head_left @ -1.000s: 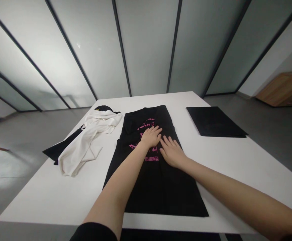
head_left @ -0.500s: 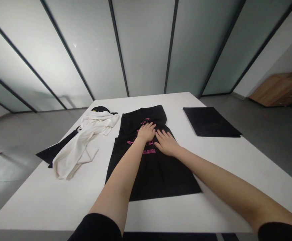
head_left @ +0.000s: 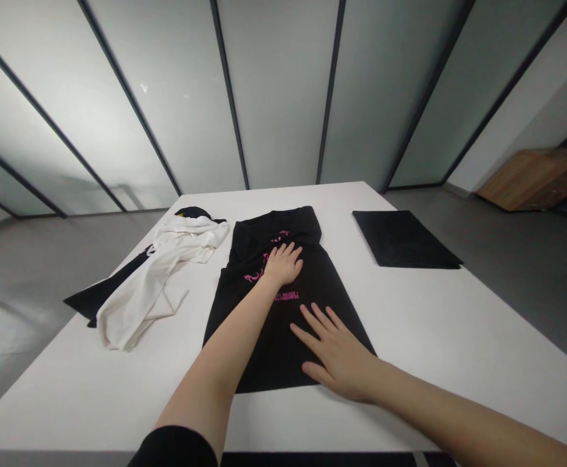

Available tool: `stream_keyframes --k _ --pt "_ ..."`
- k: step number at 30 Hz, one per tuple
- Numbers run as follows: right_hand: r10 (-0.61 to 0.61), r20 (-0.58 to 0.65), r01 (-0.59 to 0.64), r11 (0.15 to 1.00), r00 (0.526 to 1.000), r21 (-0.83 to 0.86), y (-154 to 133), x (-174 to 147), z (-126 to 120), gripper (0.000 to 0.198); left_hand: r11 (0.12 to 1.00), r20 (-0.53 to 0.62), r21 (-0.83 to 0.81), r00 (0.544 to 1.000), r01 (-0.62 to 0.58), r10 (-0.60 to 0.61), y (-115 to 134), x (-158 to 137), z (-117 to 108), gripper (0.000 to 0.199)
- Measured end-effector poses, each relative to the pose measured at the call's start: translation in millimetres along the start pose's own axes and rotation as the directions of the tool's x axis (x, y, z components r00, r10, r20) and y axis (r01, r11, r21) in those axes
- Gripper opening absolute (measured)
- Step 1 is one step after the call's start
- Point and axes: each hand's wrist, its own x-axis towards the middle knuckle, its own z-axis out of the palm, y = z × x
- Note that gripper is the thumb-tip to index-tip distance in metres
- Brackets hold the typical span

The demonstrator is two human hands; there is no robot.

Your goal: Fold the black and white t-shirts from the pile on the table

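A black T-shirt (head_left: 283, 344) with a pink print lies on the table, its sides folded inward and its collar end away from me. My left hand (head_left: 283, 264) rests flat on the printed part, fingers spread, covering some of the print. Over the lower right part of the shirt, near its hem, is my right hand (head_left: 339, 355) with fingers spread and palm down. Whether the right hand presses on the cloth or hovers just above it, I cannot tell. Neither hand grips anything.
The white table (head_left: 434, 337) also bears a heap of white cloth (head_left: 152, 285) on the left, with dark cloth (head_left: 113, 285) under it and a dark cap-like item (head_left: 193, 212) behind. A flat black folded piece (head_left: 403, 239) lies at the right. Frosted glass panels (head_left: 278, 91) stand beyond.
My right hand has moved toward me, from beside the print to near the shirt's hem. The shirt's lower right side now looks narrower. My left hand has stayed on the print.
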Motion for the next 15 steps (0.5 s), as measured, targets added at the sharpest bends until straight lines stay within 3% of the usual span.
stream_keyframes --k 6,10,12,15 --pt "-0.031 0.104 0.008 0.978 0.994 0.208 0 -6 -19 0.071 1.000 -0.017 0.009 1.000 -0.009 0.009 9 -29 -2 0.061" --pt "0.091 -0.040 -0.069 0.924 0.995 0.376 27 4 -24 0.056 0.999 0.024 0.005 0.998 -0.051 0.051 4 -62 -8 0.067" --pt "0.244 -0.173 -0.173 0.922 0.954 0.346 47 10 -20 0.053 0.997 0.053 -0.020 0.996 -0.073 0.074 -5 -84 -15 0.068" --pt "0.454 -0.286 -0.423 0.891 0.844 0.166 75 14 -15 0.054 0.981 0.077 -0.124 0.984 -0.151 0.161 -30 -121 -35 0.064"
